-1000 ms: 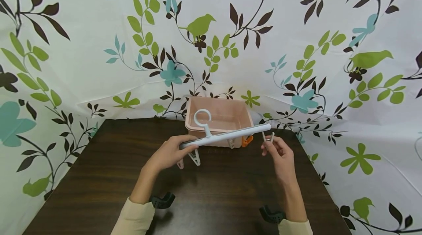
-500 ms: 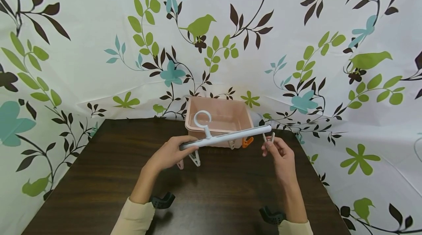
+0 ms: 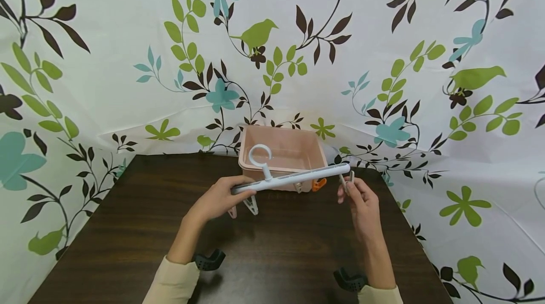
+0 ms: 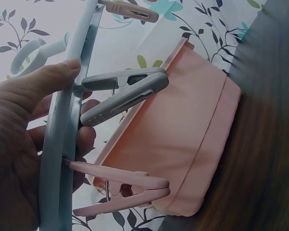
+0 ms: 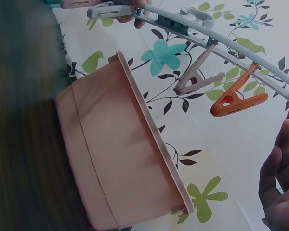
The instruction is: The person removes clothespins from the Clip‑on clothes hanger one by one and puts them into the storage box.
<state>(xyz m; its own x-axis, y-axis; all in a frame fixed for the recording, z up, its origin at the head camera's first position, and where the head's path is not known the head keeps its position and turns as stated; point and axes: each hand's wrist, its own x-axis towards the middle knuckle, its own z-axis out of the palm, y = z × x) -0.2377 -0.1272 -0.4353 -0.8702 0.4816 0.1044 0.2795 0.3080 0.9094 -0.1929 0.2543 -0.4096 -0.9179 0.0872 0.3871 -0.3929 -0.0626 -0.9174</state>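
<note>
A pale blue-white clip hanger (image 3: 298, 178) is held up by my left hand (image 3: 219, 197), its thumb on top and fingers beneath the bar. From the bar hang a grey clip (image 4: 125, 91) and a pink clip (image 4: 123, 187) near this hand. Farther along are a beige clip (image 5: 196, 79) and an orange clip (image 5: 238, 98). At the hanger's right end my right hand (image 3: 362, 200) pinches a light clip (image 3: 343, 183) between thumb and fingers; the right wrist view does not show that clip. The hanger's hook (image 3: 260, 153) points up.
Behind the hanger, a pink plastic bin (image 3: 294, 145) stands at the back of the dark wooden table (image 3: 276, 256), against a leaf-patterned cloth (image 3: 127, 58). Its front wall is partly covered by the hanger in the head view.
The hanger's right end has dipped slightly. At that end, the pinched clip's near leg has tilted a little, while my right hand shifted only slightly and my left hand stayed in place.
</note>
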